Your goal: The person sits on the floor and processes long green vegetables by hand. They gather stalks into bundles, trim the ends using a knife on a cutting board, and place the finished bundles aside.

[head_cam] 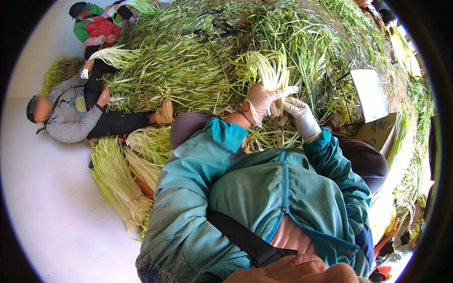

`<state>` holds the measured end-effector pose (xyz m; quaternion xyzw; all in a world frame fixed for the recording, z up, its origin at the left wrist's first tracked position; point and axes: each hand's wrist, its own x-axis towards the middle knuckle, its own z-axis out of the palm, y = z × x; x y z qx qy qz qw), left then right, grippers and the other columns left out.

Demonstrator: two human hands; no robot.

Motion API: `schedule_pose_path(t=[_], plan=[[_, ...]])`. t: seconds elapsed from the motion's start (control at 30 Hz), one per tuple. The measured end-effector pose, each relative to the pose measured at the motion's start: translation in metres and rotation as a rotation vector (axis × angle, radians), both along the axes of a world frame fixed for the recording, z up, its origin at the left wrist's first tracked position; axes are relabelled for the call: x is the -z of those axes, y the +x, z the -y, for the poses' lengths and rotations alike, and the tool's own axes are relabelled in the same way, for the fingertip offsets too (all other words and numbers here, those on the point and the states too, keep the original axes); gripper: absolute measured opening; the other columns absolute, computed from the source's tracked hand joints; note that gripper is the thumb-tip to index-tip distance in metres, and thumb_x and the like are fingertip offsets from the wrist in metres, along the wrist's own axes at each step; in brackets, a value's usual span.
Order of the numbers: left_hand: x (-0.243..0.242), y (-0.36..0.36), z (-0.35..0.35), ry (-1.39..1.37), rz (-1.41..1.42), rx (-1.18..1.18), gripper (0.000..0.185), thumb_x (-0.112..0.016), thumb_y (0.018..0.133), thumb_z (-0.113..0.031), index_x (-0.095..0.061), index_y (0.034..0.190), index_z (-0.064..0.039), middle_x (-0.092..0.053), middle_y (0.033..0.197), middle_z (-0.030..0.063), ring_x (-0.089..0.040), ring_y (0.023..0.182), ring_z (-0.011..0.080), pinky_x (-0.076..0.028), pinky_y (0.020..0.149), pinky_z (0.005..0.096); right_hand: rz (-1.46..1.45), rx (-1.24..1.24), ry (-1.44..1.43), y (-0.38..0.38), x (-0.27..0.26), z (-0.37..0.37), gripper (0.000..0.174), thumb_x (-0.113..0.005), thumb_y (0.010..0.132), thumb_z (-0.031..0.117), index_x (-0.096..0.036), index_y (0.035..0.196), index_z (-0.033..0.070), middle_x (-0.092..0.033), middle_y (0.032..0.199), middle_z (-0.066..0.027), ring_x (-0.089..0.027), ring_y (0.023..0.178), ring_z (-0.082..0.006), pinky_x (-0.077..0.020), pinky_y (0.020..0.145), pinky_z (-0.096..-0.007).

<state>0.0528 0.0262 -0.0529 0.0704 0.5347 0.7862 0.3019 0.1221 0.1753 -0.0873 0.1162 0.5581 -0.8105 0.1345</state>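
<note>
My left hand (260, 100), in a thin translucent glove, grips a bunch of long pale leafy vegetable stalks (270, 72). The loose tops of the bunch arch up and away from me. Close against it, my right hand (300, 116) wears a whitish glove. Its curled fingers pinch at leafy strands beside the bunch; the fingertips are partly hidden. Under both hands, loose leaves and trimmings (272, 136) lie between my knees.
Cut stalks (184, 78) cover the floor ahead. Tied bundles (118, 180) lie at my left. A seated person (72, 109) holds stalks; another person (95, 28) sits beyond. A white-topped stool (368, 93) and a cardboard box (377, 131) stand at right. A white wall (53, 184) borders the left.
</note>
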Motion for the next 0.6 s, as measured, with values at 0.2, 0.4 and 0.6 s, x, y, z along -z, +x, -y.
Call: schedule_pose_path(t=[0.2,0.4,0.6], plan=[[0.011,-0.002,-0.003,-0.127,-0.036,-0.078,0.015,-0.062,0.087,-0.009,-0.064,0.099,0.000,-0.066,0.077,0.0036,-0.051,0.045,0.0084,-0.038,0.039,0.0224,-0.044,0.179,0.030,0.004,0.007,0.001,0.018,-0.058,0.091,0.020,-0.066,0.097,0.005,-0.066,0.075,-0.0021,-0.060,0.054,-0.0089,-0.0433,0.049,-0.0203],[0.005,-0.007,0.002,0.210,0.287,0.090,0.018,-0.059,0.089,-0.018,-0.062,0.096,-0.002,-0.068,0.084,0.0095,-0.062,0.063,0.0143,-0.044,0.047,0.0245,-0.031,0.426,-0.101,-0.008,0.009,-0.034,0.018,-0.053,0.093,0.019,-0.063,0.087,0.005,-0.061,0.070,0.0002,-0.044,0.049,-0.0048,-0.0329,0.045,-0.0170],[0.014,-0.014,0.012,-0.126,0.171,0.325,0.026,-0.061,0.088,-0.016,-0.058,0.104,0.004,-0.067,0.096,0.0202,-0.063,0.056,0.0152,-0.045,0.040,0.0205,-0.210,0.671,-0.015,-0.001,-0.026,-0.132,0.020,-0.051,0.095,0.018,-0.061,0.101,0.002,-0.057,0.074,-0.0013,-0.038,0.051,-0.0029,-0.0281,0.044,-0.0138]])
